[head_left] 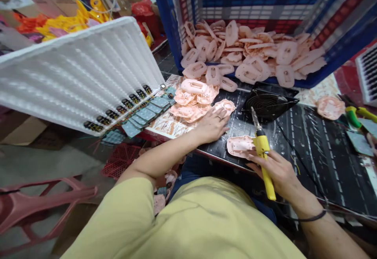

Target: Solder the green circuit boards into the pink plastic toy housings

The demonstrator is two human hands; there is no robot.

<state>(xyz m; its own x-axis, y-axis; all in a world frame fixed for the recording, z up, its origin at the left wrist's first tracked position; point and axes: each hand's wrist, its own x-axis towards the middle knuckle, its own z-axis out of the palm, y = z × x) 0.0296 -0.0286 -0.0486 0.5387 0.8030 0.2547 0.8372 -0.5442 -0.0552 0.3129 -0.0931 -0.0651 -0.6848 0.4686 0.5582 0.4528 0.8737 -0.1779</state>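
Currently, the right hand [278, 174] is gripping a yellow soldering iron [262, 149] beside a pink plastic piece [240, 146], while the open left hand [210, 126] is resting on another piece [225, 106].

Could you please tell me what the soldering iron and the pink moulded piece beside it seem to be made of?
The soldering iron has what looks like a glossy yellow plastic handle and a bare metal shaft. The pink moulded piece looks like matte plastic or rubber, with thin ragged edges; its look cannot settle which.

The person wore a pale yellow short-sleeved shirt [182, 221], dark blue trousers [193, 170], and a thin dark band [312, 216] around the right wrist [308, 208].
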